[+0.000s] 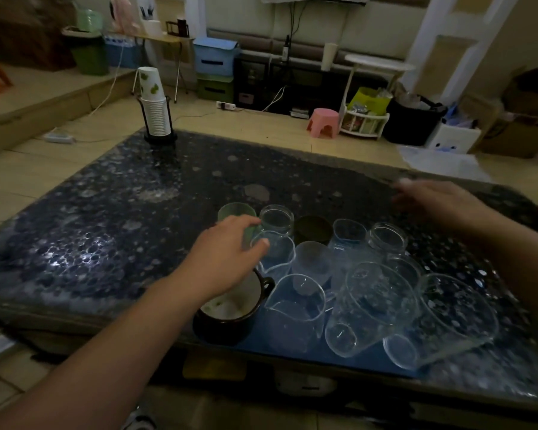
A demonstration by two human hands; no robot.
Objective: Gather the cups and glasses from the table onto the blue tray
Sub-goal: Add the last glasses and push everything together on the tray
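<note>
A blue tray (370, 364) lies at the table's near edge, crowded with several clear glasses and jars, among them a spouted glass (295, 308) and a large tumbler (448, 315) leaning outward. A dark mug with a white inside (230, 308) stands at the tray's left end, and a dark green cup (312, 229) at its far side. My left hand (227, 259) reaches over the mug, with fingers and thumb closed on a pale green cup (235, 212) at the tray's far left corner. My right hand (438, 203) is blurred, hovering open beyond the tray's right end.
The dark speckled table (106, 218) stretches left and far of the tray. A stack of white paper cups in a black holder (156, 116) stands at its far left corner. A pink stool (323, 122), bins and boxes are on the floor beyond.
</note>
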